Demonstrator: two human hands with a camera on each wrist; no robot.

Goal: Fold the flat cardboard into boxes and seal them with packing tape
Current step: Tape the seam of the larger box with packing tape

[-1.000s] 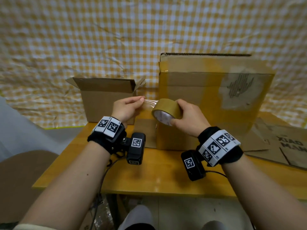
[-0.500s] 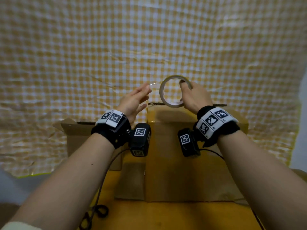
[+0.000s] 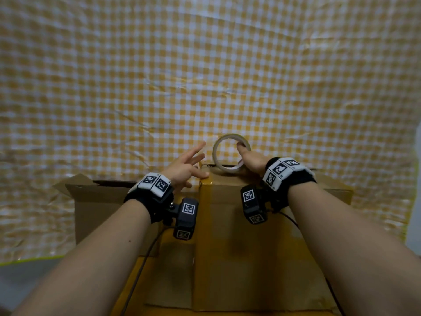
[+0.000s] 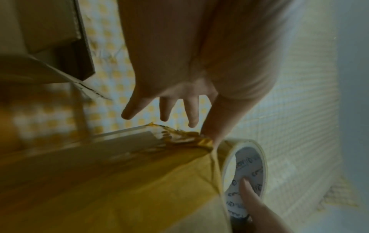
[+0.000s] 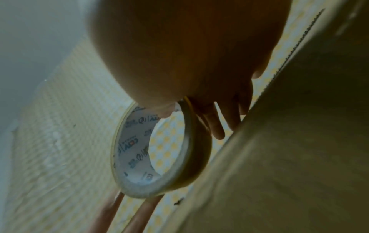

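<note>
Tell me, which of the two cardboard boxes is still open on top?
The smaller box on the left: its flaps stand open. The taller box under the hands is closed and taped.

The tall box (image 3: 250, 236) stands on the counter (image 3: 145, 290) in the middle. The open box (image 3: 102, 206) stands left of it. The tape roll (image 3: 216, 156) is on top of the tall box, at its far edge. The checked cloth (image 3: 205, 76) hangs behind both boxes.

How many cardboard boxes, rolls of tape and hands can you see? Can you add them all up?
Brown cardboard boxes: 2, the tall taped box and the smaller open-flapped box beside it.
Rolls of tan packing tape: 1.
Bare hands: 2, the left hand and the right hand.
Total: 5.
</note>
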